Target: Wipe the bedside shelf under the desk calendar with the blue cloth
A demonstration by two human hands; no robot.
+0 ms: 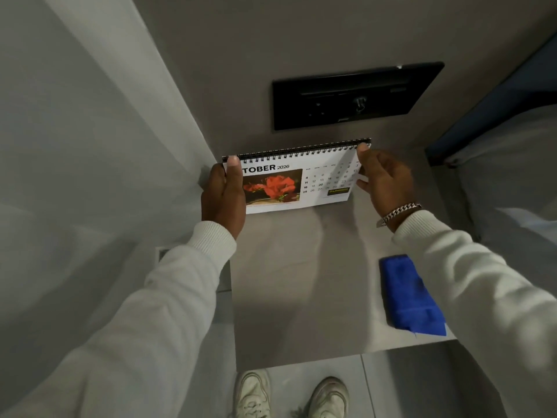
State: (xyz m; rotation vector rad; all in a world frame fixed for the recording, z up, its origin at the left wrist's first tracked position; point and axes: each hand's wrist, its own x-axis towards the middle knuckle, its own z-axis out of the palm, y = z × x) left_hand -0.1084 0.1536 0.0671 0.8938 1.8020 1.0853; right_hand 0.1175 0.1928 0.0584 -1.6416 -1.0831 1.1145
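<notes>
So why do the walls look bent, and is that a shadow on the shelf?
Head view: the wide-angle lens bows the walls and stretches the sleeves at the edges. Dim room light; the desk calendar and both hands throw soft shadows onto the shelf. The calendar's small dates look blurry; the blue cloth stays vivid.

Bedroom, likely a hotel room. Bed edge (512,164) adjoins a grey shelf (301,282). Black wall control panel (352,96) above.

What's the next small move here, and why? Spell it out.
Probably take the desk calendar off to one side. The left hand and right hand grip its two ends, the blue cloth lies untouched on the shelf, so clearing the calendar's spot comes before wiping.
</notes>
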